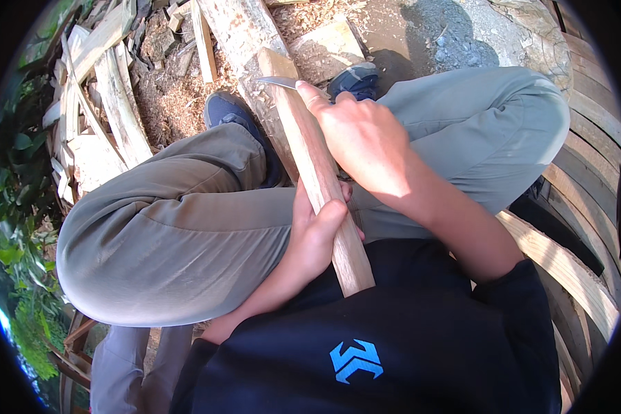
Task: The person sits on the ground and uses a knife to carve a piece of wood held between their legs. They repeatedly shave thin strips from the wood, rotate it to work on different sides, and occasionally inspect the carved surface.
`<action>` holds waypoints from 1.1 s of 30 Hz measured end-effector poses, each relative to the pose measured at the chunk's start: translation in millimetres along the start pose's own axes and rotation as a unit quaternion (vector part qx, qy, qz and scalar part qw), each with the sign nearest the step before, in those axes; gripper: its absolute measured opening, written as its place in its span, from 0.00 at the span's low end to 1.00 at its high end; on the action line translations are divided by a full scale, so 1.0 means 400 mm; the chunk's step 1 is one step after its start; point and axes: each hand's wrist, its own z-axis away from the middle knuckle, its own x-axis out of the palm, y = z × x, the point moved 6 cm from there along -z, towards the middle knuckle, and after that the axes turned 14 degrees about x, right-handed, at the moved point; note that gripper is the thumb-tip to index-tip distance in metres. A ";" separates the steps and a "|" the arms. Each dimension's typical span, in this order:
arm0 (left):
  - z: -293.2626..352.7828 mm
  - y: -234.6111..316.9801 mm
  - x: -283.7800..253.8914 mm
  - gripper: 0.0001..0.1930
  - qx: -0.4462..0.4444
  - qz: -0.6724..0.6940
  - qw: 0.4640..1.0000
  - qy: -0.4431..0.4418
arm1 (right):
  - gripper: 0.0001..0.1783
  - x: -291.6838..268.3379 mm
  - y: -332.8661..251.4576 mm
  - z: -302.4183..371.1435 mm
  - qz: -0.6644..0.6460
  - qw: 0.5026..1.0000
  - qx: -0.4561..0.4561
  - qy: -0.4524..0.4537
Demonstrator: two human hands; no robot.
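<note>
A long pale piece of wood (303, 141) runs from my belly out between my knees, its far end near a log (241, 31). My left hand (319, 231) is wrapped round its lower middle, thumb on top. My right hand (366, 134) is closed on a knife (277, 81); the handle is hidden in the fist. The knife's thin grey blade lies across the wood near the far end, its tip pointing left. Whether the edge is cutting in, I cannot tell.
Split wood pieces (110, 90) are heaped at the far left, beside wood shavings (176, 114). Green leaves (21, 241) edge the left side. Curved planks (566, 259) lie at the right. My bent legs flank the wood. Grey trouser legs (121, 366) show at the lower left.
</note>
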 end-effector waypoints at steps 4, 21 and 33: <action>0.006 -0.015 -0.018 0.26 0.008 0.024 1.000 0.008 | 0.33 -0.006 0.022 -0.018 -0.016 1.000 -0.017 -0.011; -0.003 -0.008 -0.019 0.27 -0.003 0.086 0.996 -0.029 | 0.35 0.032 0.010 0.021 -0.038 0.999 -0.013 0.016; 0.002 -0.019 -0.020 0.25 0.018 0.042 0.999 -0.002 | 0.34 0.008 0.056 0.007 -0.045 0.999 -0.011 0.028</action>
